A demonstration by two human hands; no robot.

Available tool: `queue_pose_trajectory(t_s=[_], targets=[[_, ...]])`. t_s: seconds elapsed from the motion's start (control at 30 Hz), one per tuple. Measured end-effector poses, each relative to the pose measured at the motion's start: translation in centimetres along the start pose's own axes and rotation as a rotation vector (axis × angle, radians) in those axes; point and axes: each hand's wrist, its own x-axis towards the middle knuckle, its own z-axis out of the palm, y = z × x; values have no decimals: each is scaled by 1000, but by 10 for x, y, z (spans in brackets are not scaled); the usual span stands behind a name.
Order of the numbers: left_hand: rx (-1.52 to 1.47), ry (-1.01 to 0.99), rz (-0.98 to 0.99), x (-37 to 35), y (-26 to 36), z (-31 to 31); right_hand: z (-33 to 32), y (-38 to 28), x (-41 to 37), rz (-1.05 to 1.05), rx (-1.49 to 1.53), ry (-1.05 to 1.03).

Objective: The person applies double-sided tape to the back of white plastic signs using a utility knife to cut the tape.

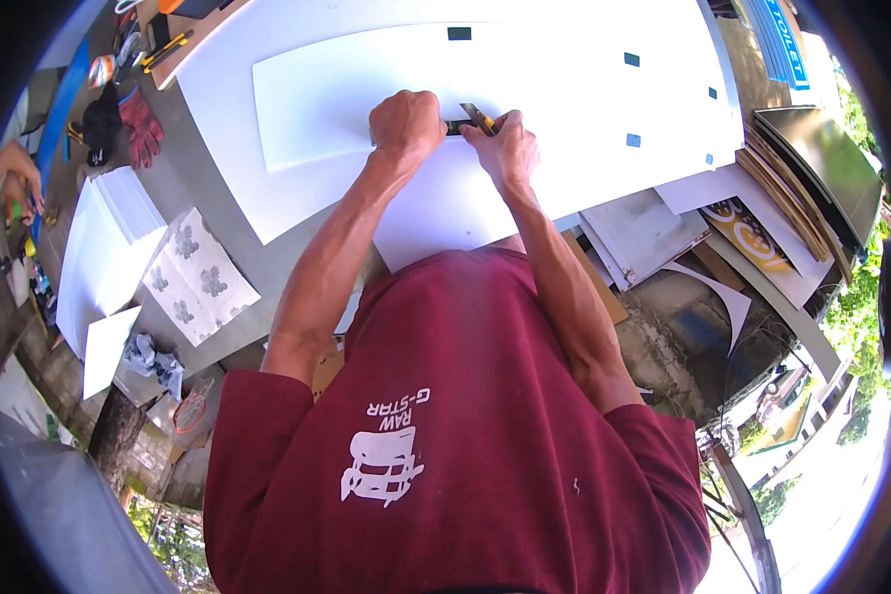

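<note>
My left hand (407,125) is closed in a fist on a white sheet (317,104), beside a small dark strip (454,128); what its fingers hold, if anything, is hidden. Just right of the strip, my right hand (505,148) grips a yellow and black utility knife (480,120), its blade pointing up and to the left. The sheet lies over a larger white board (584,178) that carries several small dark rectangles. Part of the white material hangs over the near edge by my shirt.
At the left are a stack of white sheets (109,243), a patterned sheet (200,277), a red glove (141,127) and another yellow cutter (166,51). Another person's hand (18,176) shows at the far left. Stacked boards (782,198) stand at the right.
</note>
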Motion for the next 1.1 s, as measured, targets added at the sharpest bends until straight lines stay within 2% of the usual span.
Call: queue_pose_trajectory(t_s=[0.2,0.3,0.43,0.47,0.5,0.67,0.77,0.87,0.97,1.07,1.1], targets=[[-20,-15,26,-6,1,-6,-13,-6,6,37,-20,-24],[-12,-13,0,-5,0,0,-10,-2,11,134,100,5],[4,-24,-19,-3,1,-1,-19,16,-2,-136,258,-246],[-12,-24,1,-4,2,-2,-29,13,-15,-82,298,-365],[-26,-22,20,-6,1,-4,-26,17,-18,-237,154,-334],[-31,-3,18,-5,-1,-1,-15,13,-28,-148,67,-359],[-37,-3,23,-5,-2,-2,-15,5,-33,-201,-41,-331],[-32,-18,6,-5,-1,-3,-16,-5,-35,-161,-58,-334],[-30,-23,8,-4,-1,-4,-1,2,-35,-209,-95,-259],[-29,-5,-2,-3,-3,-3,-8,9,-47,-279,-168,-316],[-29,6,-11,-2,-4,-3,-15,11,-52,-244,-128,-378]])
